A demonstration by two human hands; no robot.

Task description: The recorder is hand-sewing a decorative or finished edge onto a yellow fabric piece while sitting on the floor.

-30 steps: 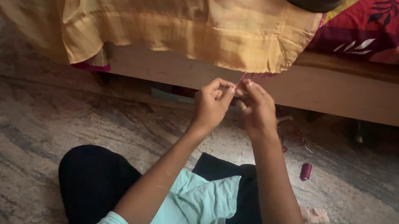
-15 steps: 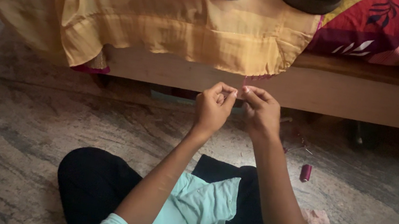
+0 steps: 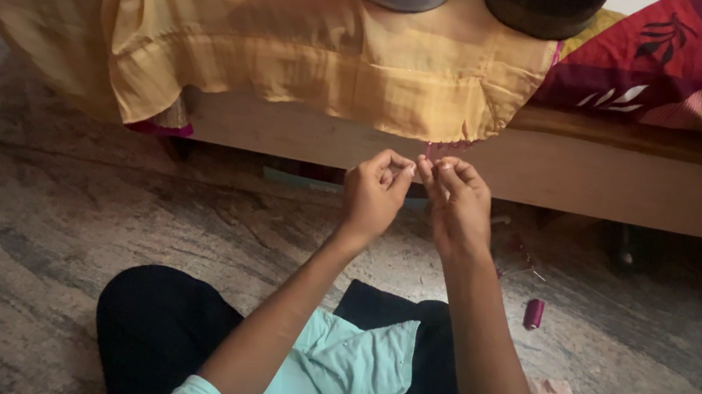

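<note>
My left hand [image 3: 374,195] and right hand [image 3: 458,204] have drawn closer together than half a second ago and risen to the hem of the yellow cloth [image 3: 299,46] draped over the bed [image 3: 642,186], so the work appears to sit now at its pink fringe [image 3: 440,149]. Each grip is pressed together, fingertips nearly meeting; what they pinch is too small to tell. Counted: two hands, one cloth, two containers on the bed, one maroon thread spool [image 3: 533,313] on the floor [image 3: 51,212].

Low wooden bed frame [image 3: 606,181] with a mustard-yellow cloth [image 3: 299,46] draped over it; on the grey stone floor [image 3: 32,218] just below, a small maroon thread spool [image 3: 533,313].
</note>
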